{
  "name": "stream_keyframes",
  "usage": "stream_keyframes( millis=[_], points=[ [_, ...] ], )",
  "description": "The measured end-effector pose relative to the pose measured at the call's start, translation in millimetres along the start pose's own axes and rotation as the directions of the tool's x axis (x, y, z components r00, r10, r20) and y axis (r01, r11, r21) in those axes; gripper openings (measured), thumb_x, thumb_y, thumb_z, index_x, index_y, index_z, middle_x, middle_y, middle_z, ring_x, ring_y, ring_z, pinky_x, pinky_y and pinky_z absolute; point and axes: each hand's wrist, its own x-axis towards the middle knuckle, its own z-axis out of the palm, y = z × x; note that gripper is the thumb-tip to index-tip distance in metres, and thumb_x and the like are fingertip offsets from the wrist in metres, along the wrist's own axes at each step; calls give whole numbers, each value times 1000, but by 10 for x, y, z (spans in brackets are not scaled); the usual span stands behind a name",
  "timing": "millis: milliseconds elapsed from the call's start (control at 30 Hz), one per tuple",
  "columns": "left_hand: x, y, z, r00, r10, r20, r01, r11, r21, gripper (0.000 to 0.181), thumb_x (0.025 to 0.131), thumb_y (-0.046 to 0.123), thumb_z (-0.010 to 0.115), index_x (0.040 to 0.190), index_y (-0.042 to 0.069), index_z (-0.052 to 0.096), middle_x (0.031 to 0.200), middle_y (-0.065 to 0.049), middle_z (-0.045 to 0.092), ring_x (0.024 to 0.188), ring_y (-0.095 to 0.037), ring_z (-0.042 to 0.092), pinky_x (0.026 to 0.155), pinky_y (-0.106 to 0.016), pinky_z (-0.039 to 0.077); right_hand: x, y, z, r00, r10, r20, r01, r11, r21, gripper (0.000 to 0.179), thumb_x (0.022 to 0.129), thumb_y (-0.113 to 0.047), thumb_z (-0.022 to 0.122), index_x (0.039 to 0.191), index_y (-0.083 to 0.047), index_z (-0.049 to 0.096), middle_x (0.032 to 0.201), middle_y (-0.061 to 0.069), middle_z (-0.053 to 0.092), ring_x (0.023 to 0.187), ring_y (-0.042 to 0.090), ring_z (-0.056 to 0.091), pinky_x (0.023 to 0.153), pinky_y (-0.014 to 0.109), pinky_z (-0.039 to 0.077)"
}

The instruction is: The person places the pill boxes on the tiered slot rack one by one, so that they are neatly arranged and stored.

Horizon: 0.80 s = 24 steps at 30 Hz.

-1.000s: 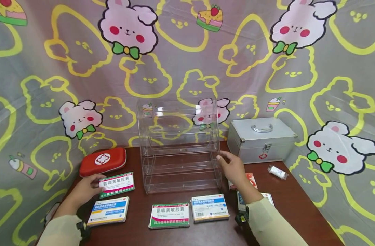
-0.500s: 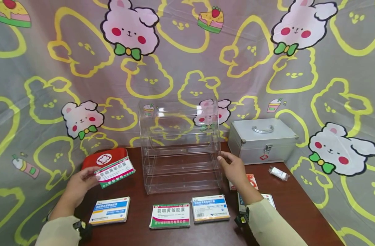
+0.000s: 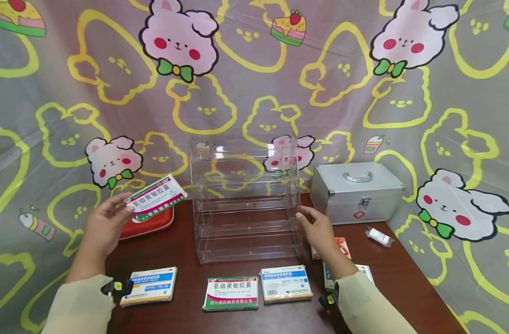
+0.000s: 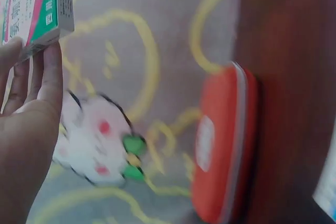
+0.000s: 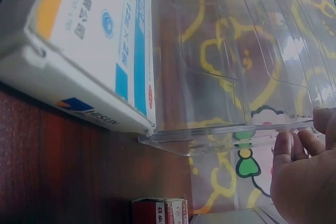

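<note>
My left hand [image 3: 106, 225] pinches a green, white and pink medicine box [image 3: 157, 197] by its left end, thumb on the front. The box is raised and tilted in front of a red zip case [image 3: 154, 223], partly hiding it. In the left wrist view the fingers lie behind the medicine box [image 4: 39, 6]. A clear plastic tiered rack [image 3: 248, 254] stands upright at the middle of the table. At its right side, my right hand [image 3: 317, 227] grips the edge of the side panel between thumb and fingers, as the right wrist view also shows.
Two blue-and-white medicine boxes [image 3: 285, 284] and another green-and-white box [image 3: 230, 293] lie in front of the rack. A silver case [image 3: 356, 192] stands at the back right beside a small white wrapped roll [image 3: 378, 236]. Below my right arm, an orange-and-white box [image 3: 343, 247] is partly hidden.
My left hand has lifted the green-and-white medicine box off the table, raising and tilting it over the red case. The right hand has stayed at the rack's side.
</note>
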Motion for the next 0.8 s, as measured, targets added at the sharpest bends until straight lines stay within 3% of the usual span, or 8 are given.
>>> stream_keyframes(
  millis=[133,267,400,533,667,800],
  points=[
    [126,309,328,999,54,-4,-54,998,11,49,103,14,76,151,13,66,120,15,73,102,-1,72,85,-13,62,3,14,-8,1000,4,-2,-4,1000,7,41,109,-25,70,145,-6,70,137,18,75,125,34,70,105,52,60],
    [287,612,709,995,93,-22,-89,986,138,47,102,19,78,149,18,69,107,21,77,95,1,74,69,-13,62,7,20,-17,1000,13,-4,-13,1000,14,41,109,-25,70,145,-6,70,137,19,75,125,33,70,104,52,60],
    [500,817,1084,987,158,-29,-147,961,235,45,103,21,78,147,18,71,106,18,77,97,0,72,73,-12,61,14,19,-16,1000,12,-11,-12,1000,15,40,109,-25,71,144,-7,70,137,18,75,124,32,70,104,49,61],
    [731,929,1392,977,214,-17,-203,945,255,43,105,20,75,148,17,70,123,-4,79,104,-1,71,89,-12,61,11,6,-1,1000,-11,-23,12,1000,8,39,108,-23,72,143,-5,71,134,18,77,122,31,71,99,41,61],
    [930,990,1645,969,249,2,-241,936,257,41,107,17,72,147,13,70,135,-21,75,103,0,71,89,-13,60,4,1,21,999,-23,-33,23,1000,3,38,107,-22,73,141,-4,72,131,18,78,119,31,72,94,34,62],
    [1068,1025,1884,971,238,20,-236,947,218,38,106,12,72,144,10,71,135,-24,75,103,-4,73,85,-15,60,9,20,41,999,-17,-37,17,1000,7,38,107,-22,73,141,-5,72,130,18,78,117,31,72,93,33,61]
  ],
)
